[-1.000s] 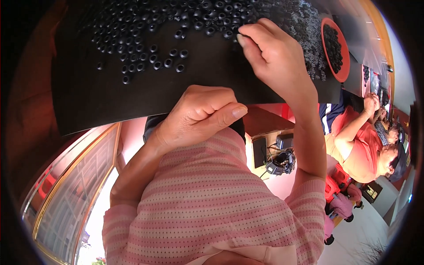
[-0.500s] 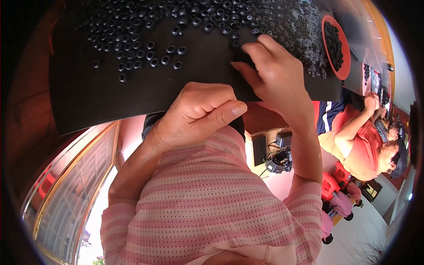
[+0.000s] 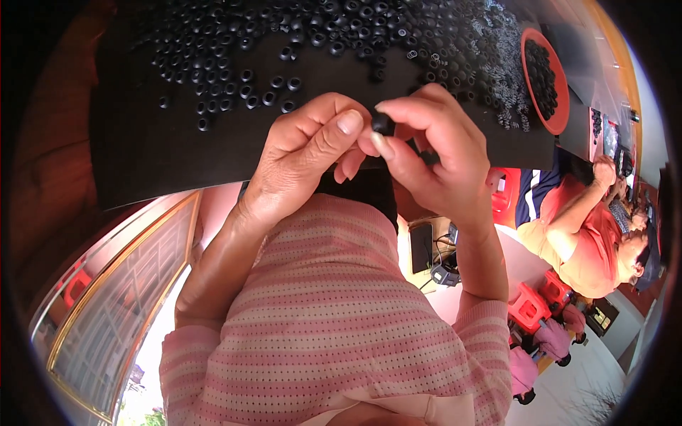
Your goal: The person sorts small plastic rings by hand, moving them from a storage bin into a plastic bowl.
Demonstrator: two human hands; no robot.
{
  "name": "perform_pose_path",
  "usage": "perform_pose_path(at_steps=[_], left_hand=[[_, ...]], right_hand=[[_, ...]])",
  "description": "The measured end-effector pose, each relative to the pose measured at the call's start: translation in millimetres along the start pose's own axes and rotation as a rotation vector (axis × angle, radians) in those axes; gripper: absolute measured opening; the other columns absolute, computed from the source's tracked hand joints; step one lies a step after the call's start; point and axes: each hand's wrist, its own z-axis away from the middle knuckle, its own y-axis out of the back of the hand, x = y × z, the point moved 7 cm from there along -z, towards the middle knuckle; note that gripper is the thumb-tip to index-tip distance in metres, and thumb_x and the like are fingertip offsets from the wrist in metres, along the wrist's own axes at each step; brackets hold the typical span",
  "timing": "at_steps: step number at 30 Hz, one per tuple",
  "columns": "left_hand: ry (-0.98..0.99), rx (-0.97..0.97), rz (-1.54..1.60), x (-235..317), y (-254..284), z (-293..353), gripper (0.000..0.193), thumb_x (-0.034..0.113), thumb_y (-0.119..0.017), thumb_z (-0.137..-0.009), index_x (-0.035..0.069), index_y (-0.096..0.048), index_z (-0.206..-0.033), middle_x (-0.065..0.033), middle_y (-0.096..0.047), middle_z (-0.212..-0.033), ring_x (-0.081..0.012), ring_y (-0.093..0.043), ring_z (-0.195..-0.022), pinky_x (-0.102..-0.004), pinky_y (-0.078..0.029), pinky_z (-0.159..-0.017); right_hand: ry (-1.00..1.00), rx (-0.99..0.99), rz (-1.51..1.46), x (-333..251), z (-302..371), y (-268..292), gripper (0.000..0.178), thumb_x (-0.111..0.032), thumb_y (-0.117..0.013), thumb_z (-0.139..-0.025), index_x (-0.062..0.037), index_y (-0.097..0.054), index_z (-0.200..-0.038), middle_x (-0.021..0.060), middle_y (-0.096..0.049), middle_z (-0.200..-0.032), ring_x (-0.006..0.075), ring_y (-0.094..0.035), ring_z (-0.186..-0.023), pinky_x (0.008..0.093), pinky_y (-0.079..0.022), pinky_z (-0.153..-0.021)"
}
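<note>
Between the thumb and forefinger of my right hand is a small black hollow plastic piece, held above the table's near edge. My left hand is closed right beside it, the thumb pressed over the curled fingers, with its fingertips meeting the piece or nearly so. Whatever the left fingers hold, if anything, is hidden. Many loose black hollow plastic pieces of a rounded shape lie spread over the far part of the table. Small metal springs are heaped to their right.
An orange-red bowl of small black parts stands at the table's right. The black tabletop ends close to my body. At the right a person in an orange top sits working, near red stools. A framed glass panel is at lower left.
My right hand has come back from the loose pieces toward my body, now with a black piece in its fingertips. My left hand has risen to meet it.
</note>
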Motion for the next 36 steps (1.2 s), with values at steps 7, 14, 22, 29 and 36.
perform_pose_path(at_steps=[7,14,22,29,36], left_hand=[[0.073,-0.175,0.123,-4,4,3,0.039,0.036,-0.048,-0.099,-0.001,-0.056,-0.109,-0.0029,-0.058,-0.084,-0.0074,-0.049,-0.067,-0.0225,-0.040,-0.058],[0.047,-0.077,0.160,-1,5,0,0.045,0.039,-0.061,-0.092,-0.003,-0.056,-0.108,-0.0029,-0.058,-0.081,-0.0056,-0.046,-0.063,-0.0194,-0.034,-0.052],[0.055,-0.062,0.180,0,2,-6,0.041,0.035,-0.061,-0.092,-0.004,-0.056,-0.105,-0.0028,-0.056,-0.075,-0.0059,-0.043,-0.058,-0.0195,-0.031,-0.048],[0.074,-0.002,0.252,-2,4,-6,0.024,0.024,-0.058,-0.094,0.000,-0.060,-0.098,-0.0044,-0.061,-0.074,-0.0062,-0.043,-0.055,-0.0199,-0.033,-0.048],[0.044,0.019,-0.003,1,1,-1,0.029,0.030,-0.053,-0.097,0.004,-0.058,-0.084,-0.0010,-0.058,-0.071,-0.0043,-0.043,-0.055,-0.0197,-0.033,-0.048]], right_hand=[[0.014,0.030,-0.109,-7,-2,-14,0.020,0.002,-0.067,-0.077,0.0014,-0.062,-0.097,0.0080,-0.055,-0.071,0.0166,-0.053,-0.058,0.0267,-0.042,-0.050],[-0.110,0.088,-0.380,7,-2,-19,0.017,0.002,-0.060,-0.086,0.0042,-0.063,-0.102,0.0069,-0.056,-0.071,0.0142,-0.053,-0.061,0.0259,-0.042,-0.053],[-0.172,0.032,-0.400,12,-4,-17,0.018,0.000,-0.060,-0.088,0.0048,-0.063,-0.104,0.0066,-0.058,-0.073,0.0141,-0.056,-0.064,0.0259,-0.044,-0.056],[-0.363,0.110,-0.600,17,3,-20,0.007,0.001,-0.060,-0.089,0.0028,-0.058,-0.095,0.0049,-0.061,-0.078,0.0078,-0.060,-0.069,0.0206,-0.048,-0.060],[-0.274,0.061,-0.466,12,3,-13,0.004,0.006,-0.057,-0.088,0.0023,-0.057,-0.091,0.0046,-0.061,-0.077,0.0074,-0.061,-0.069,0.0209,-0.049,-0.058]])
